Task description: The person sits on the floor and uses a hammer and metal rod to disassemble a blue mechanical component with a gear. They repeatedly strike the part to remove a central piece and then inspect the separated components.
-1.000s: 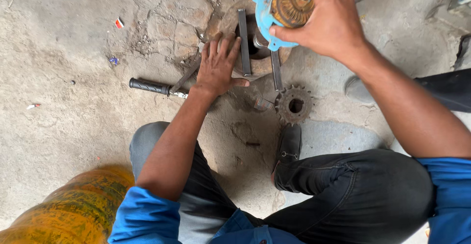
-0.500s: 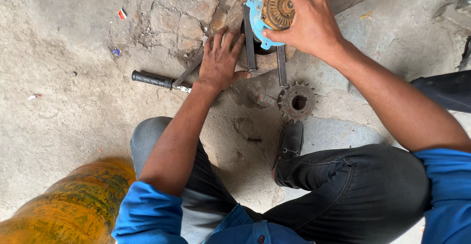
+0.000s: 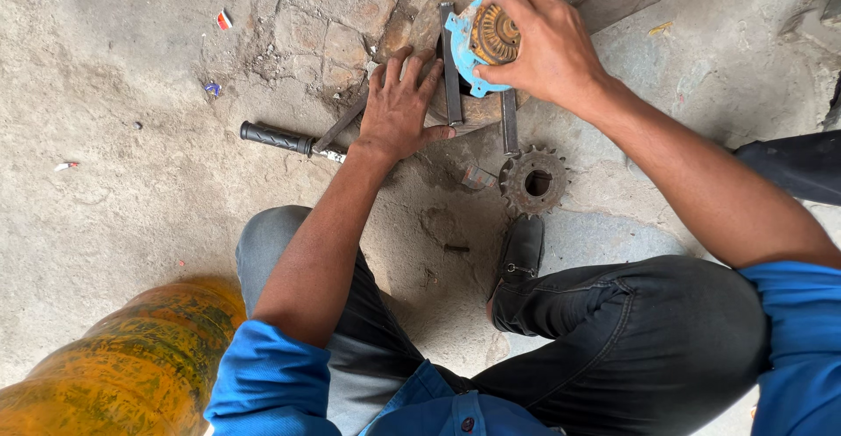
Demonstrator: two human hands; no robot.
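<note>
Much of the blue-and-rust part (image 3: 484,40) is covered by the right hand (image 3: 543,46), so its far side cannot be seen. The round base (image 3: 420,28) beneath is largely hidden by the left hand (image 3: 399,103) and the bars. The yellow cylinder (image 3: 123,375) is cut off by the bottom edge. The tool (image 3: 293,141) with the black handle ends under the left wrist, possibly a hammer.
</note>
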